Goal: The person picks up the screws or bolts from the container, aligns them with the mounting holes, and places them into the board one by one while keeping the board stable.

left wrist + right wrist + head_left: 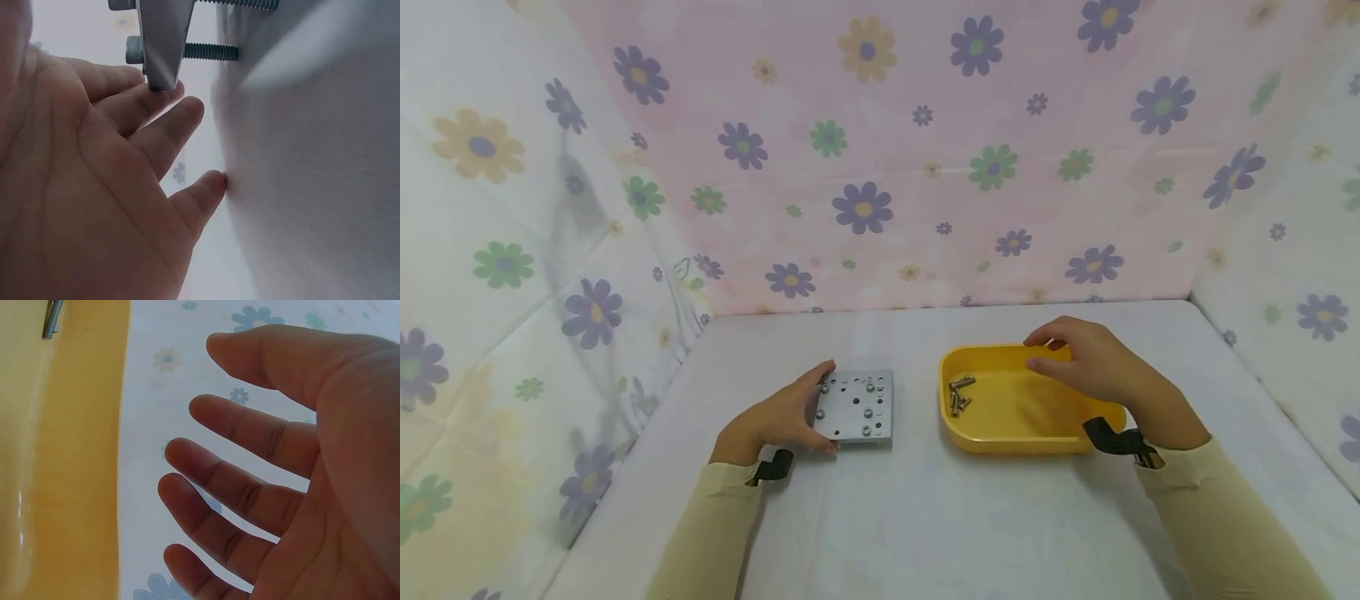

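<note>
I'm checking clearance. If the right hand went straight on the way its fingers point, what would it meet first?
Probably the yellow tray: the fingers of the right hand slant toward it in the right wrist view. Depth is unclear, so which part comes first I can't tell.

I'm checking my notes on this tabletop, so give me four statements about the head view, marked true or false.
1. The left hand grips the metal plate. True.
2. Loose screws lie at the left end of the yellow tray. True.
3. The yellow tray stands left of the metal plate. False: it stands to the right.
4. The right hand pinches a screw. False: the right hand is empty, above the yellow tray.
</note>
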